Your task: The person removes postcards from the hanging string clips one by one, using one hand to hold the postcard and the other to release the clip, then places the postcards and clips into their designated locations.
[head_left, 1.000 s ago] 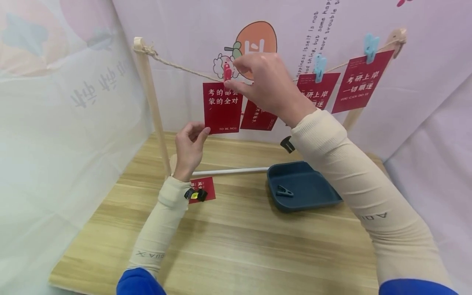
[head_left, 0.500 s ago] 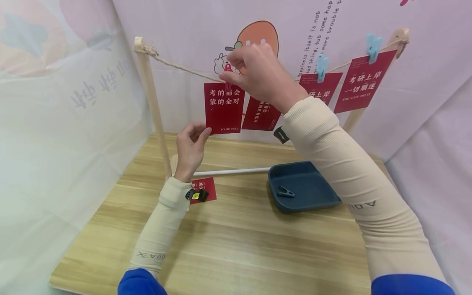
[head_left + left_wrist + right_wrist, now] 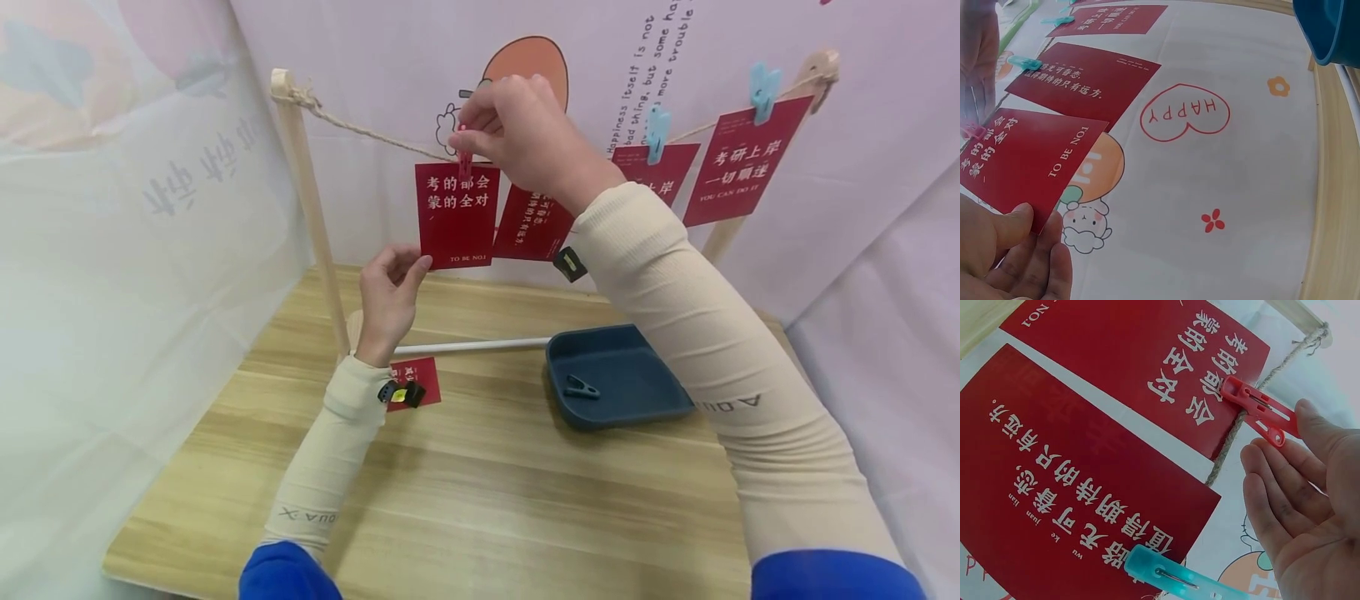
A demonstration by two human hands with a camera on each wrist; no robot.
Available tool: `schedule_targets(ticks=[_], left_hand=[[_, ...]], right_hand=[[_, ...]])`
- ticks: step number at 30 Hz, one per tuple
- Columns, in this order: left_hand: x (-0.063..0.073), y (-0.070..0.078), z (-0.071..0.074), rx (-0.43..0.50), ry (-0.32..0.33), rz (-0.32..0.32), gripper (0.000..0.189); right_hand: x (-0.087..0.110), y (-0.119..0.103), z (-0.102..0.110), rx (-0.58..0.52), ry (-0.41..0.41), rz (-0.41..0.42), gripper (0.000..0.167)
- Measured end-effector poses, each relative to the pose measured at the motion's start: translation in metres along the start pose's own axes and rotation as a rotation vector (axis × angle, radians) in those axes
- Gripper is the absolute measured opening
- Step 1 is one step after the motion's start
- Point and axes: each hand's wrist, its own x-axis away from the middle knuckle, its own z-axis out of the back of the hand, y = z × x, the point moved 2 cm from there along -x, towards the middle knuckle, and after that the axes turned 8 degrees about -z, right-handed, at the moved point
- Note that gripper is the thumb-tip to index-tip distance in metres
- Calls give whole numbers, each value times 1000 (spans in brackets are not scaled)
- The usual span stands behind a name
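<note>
My left hand (image 3: 387,304) pinches the lower left corner of a red card (image 3: 456,225) between thumb and fingers. This card hangs upright, its top edge at a twine line (image 3: 375,136). A red clothespin (image 3: 1260,409) sits over the card's top edge and the twine. At its handles is my right hand (image 3: 528,137), thumb on one leg and fingertips at the other. Beside it hangs a second red card (image 3: 1079,481) under a light blue clothespin (image 3: 1172,575), its upper part hidden behind my right hand in the head view.
Two more red cards (image 3: 750,162) hang at the right under light blue clothespins (image 3: 765,90). Wooden posts (image 3: 303,192) hold up the twine. On the table lie a blue dustpan (image 3: 637,408) with a dark clothespin (image 3: 581,388) in it, and another red card (image 3: 423,383).
My right hand has shifted slightly left and up around the red clothespin, its thumb now higher on it. My left hand keeps its place on the card's corner.
</note>
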Motion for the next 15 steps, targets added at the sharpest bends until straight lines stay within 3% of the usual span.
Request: schedule_targets(ticks=[15], left_hand=[[-8, 9, 6, -8, -17, 8, 23]], right_hand=[[-7, -1, 2, -58, 95, -28, 25]])
